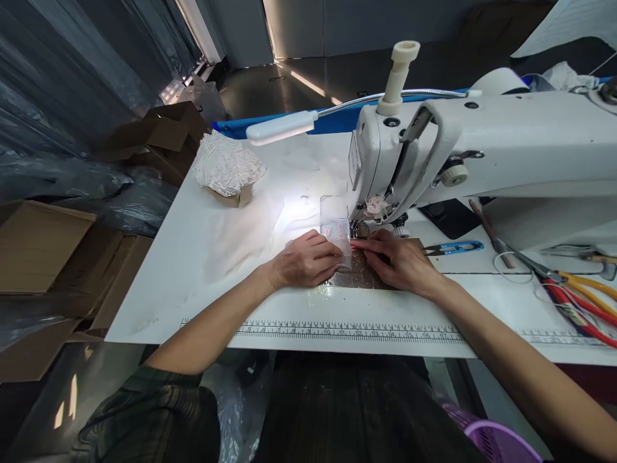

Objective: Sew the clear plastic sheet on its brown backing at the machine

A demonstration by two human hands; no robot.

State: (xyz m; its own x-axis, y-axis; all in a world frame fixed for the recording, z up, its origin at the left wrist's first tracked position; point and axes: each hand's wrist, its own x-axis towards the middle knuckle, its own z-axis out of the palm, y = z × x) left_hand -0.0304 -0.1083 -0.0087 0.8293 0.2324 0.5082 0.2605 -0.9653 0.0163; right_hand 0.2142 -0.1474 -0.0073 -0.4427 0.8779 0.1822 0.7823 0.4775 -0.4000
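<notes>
A piece of sheer white fabric (340, 233) with small reddish marks lies beside the needle area of the white sewing machine (373, 167). My left hand (308, 259) rests on it, fingers bent together and closed over its near part. From the other side my right hand (398, 260) reaches in, index finger stretched to the fabric's right edge by the presser foot (355, 228). Its fingers are closed at that edge, and the exact grip is partly hidden. Beneath the hands is a shiny brownish plate (369, 278).
White lace pieces (229, 161) are heaped on a small box at the left. A lamp (282, 127) lights the table. To the right lie blue thread snips (454, 247), a screwdriver (489, 228) and orange-handled scissors (588, 289). A printed ruler (347, 331) follows the front edge.
</notes>
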